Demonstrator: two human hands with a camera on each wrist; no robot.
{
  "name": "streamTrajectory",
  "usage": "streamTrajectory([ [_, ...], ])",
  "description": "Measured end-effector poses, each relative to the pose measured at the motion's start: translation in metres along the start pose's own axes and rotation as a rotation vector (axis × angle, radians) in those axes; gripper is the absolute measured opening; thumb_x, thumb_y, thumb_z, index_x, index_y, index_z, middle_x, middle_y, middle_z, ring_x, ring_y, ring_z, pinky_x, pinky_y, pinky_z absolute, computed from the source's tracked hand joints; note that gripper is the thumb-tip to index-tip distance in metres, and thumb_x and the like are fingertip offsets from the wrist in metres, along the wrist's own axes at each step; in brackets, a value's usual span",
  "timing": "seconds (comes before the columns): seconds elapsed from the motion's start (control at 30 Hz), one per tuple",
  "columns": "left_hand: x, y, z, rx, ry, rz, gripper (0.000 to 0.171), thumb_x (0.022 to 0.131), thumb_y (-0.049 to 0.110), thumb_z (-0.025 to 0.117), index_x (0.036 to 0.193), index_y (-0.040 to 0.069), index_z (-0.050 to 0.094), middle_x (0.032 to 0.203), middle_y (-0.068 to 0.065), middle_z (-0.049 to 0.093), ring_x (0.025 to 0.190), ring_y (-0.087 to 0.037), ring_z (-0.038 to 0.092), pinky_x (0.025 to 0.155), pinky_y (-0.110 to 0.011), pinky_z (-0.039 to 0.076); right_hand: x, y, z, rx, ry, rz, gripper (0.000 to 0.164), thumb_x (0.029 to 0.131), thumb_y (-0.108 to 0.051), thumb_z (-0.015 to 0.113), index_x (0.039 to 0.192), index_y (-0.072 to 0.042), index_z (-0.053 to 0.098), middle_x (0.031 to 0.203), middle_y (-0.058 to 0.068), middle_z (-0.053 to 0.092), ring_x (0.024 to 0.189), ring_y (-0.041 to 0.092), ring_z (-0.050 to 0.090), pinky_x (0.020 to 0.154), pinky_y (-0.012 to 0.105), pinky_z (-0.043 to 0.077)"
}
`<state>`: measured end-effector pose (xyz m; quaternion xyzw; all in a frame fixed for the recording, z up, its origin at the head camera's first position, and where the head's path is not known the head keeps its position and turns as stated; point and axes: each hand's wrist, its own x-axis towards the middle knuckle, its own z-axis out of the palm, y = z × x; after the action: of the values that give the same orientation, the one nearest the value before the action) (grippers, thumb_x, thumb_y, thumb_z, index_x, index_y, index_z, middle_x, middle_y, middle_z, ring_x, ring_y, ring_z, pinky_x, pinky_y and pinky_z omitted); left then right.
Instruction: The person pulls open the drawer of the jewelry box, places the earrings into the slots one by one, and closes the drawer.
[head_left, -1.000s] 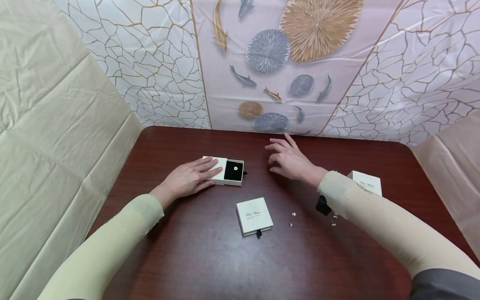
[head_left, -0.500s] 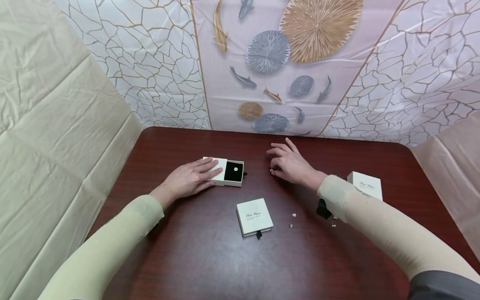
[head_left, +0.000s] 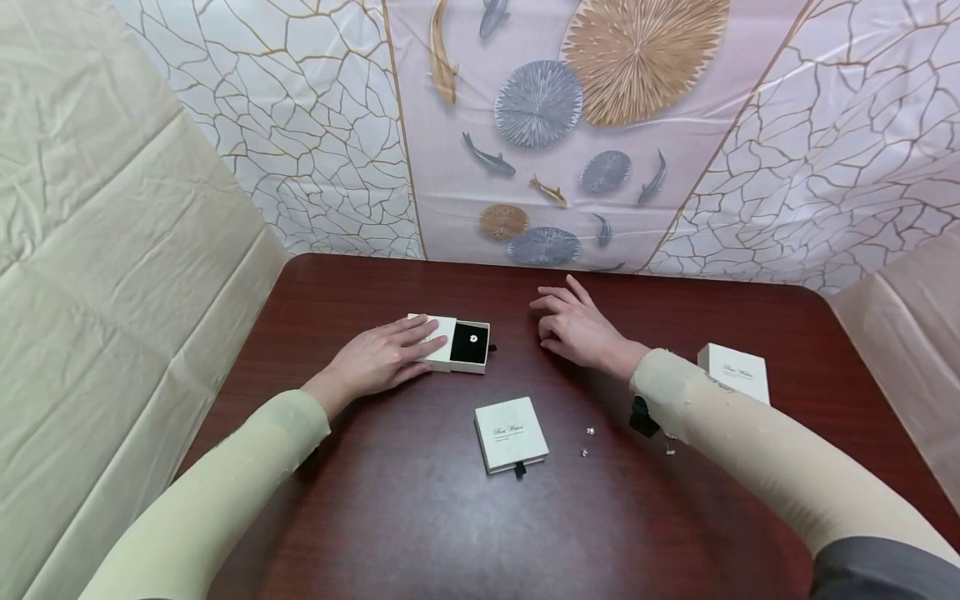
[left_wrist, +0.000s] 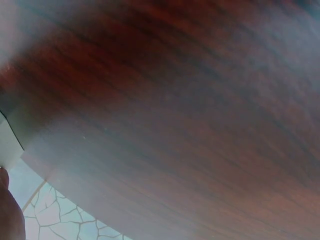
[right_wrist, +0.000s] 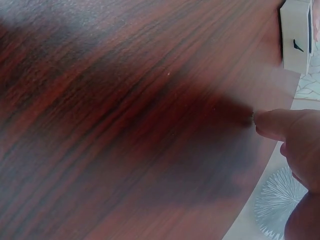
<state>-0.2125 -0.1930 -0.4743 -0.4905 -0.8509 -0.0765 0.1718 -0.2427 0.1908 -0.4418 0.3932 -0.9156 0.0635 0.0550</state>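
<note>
My left hand (head_left: 378,356) lies over the sleeve of a small white jewelry box (head_left: 441,342), fingers stretched across its top. The box's drawer is partly pulled out to the right, and a small shiny earring (head_left: 473,339) sits on its black pad (head_left: 465,352). In the right wrist view the box (right_wrist: 295,45) shows its drawer end with a black pull tab. To the right of it, my right hand (head_left: 577,329) is low over the table, thumb and index fingertips together on a tiny earring (right_wrist: 253,118), mostly hidden by the fingers.
A closed white jewelry box (head_left: 512,433) lies nearer on the brown table (head_left: 420,517). Right of it are two small earrings, one here (head_left: 590,431). Another white box (head_left: 735,371) and a further earring (head_left: 670,450) lie beside the right forearm. A patterned cloth (head_left: 540,192) hangs behind.
The right hand has dipped slightly and its thumb and index fingertips have come together; a tiny earring showed at them half a second ago. The left hand and its box have stayed put.
</note>
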Motion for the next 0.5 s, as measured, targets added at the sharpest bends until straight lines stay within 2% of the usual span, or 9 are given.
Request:
streamTrajectory([
  [0.5, 0.0012, 0.0015, -0.0007, 0.015, 0.015, 0.017, 0.051, 0.097, 0.025, 0.079, 0.145, 0.009, 0.068, 0.145, -0.019, 0.066, 0.137, -0.039, 0.061, 0.114, -0.048, 0.051, 0.0046, -0.0068, -0.0042, 0.044, 0.04, -0.04, 0.016, 0.089, -0.008, 0.086, 0.082, -0.014, 0.074, 0.14, 0.016, 0.067, 0.148, 0.041, 0.046, 0.128, 0.069, 0.014],
])
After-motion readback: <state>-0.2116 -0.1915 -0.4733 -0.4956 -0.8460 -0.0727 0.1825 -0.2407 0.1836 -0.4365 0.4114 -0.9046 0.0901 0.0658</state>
